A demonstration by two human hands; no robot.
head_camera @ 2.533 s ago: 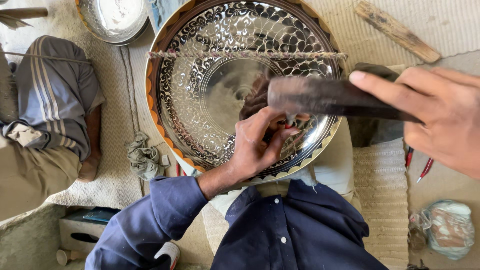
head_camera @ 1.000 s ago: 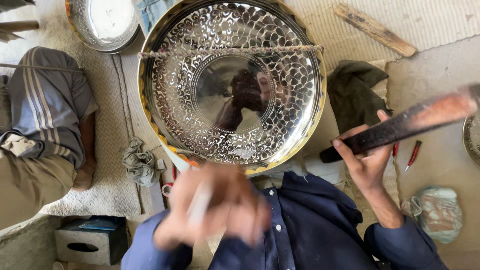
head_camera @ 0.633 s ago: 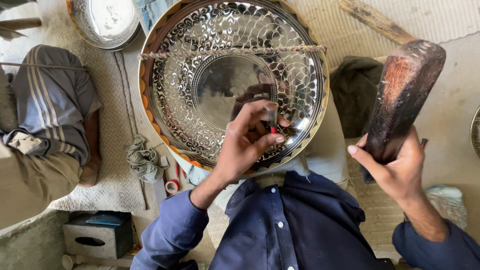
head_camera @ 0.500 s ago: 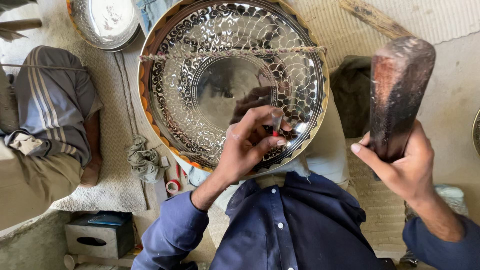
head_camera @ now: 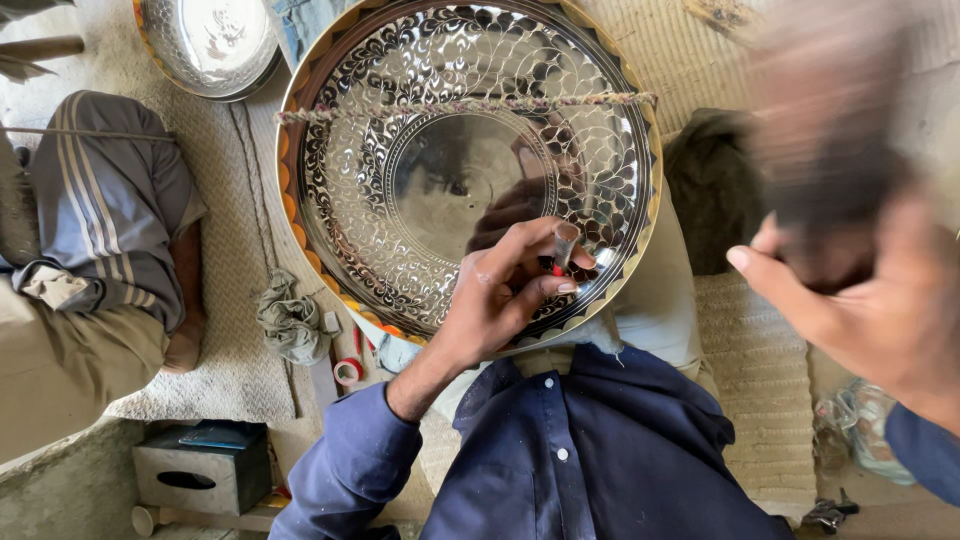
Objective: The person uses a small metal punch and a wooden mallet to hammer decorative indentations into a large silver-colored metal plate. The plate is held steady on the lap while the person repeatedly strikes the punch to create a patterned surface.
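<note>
A large shiny metal tray (head_camera: pixel 420 110) with an engraved floral pattern rests on my lap, a twisted cord (head_camera: pixel 460 103) stretched across it. My left hand (head_camera: pixel 500 290) pinches a small metal punch (head_camera: pixel 565 245) upright against the tray's lower right band. My right hand (head_camera: pixel 880 310) is raised at the right, close to the camera, gripping a dark wooden mallet (head_camera: pixel 830 150) that is smeared by motion blur. The mallet is well clear of the punch.
Another person's leg in grey striped trousers (head_camera: pixel 110 210) lies at the left. A second metal dish (head_camera: pixel 205 45) sits at top left. A rag (head_camera: pixel 290 320), red tape roll (head_camera: pixel 347 372), small grey box (head_camera: pixel 200 465) and dark cloth (head_camera: pixel 715 190) lie around on woven matting.
My left hand came down and set the punch on the tray's lower right band. The mallet in my right hand swung up from the side and now blurs close to the camera.
</note>
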